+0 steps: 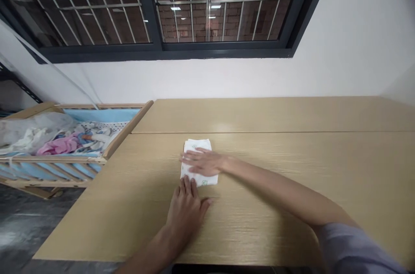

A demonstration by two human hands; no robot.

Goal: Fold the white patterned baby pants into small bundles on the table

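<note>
Your left hand [186,207] is lying palm down at the lower centre of the frame, its forearm slanting in from the bottom edge. Its fingers are pointing up the frame and keeping close together, while its thumb is standing apart toward the right; it is clamping on nothing, and its fingertips are meeting the lower left edge of the white cloth [208,178]. That cloth is lying folded near the centre of the frame, showing small green prints. Your right hand [204,162] is spreading flat across it, slightly blurred, fingers apart and pointing left, gripping nothing. Your right forearm [275,183] is running down toward the lower right, where your elbow is bending beside a greyish-purple sleeve [353,243].

Counting from the left, you are facing one wooden crib [125,135] at the left edge, holding one pink cloth [60,143] among a heap of fabrics too jumbled to count. Two hands are touching the one white cloth at centre. One table [308,157] is filling the middle and right, one seam crossing it, and one barred window [155,6] is stretching above, from upper left to upper right.
</note>
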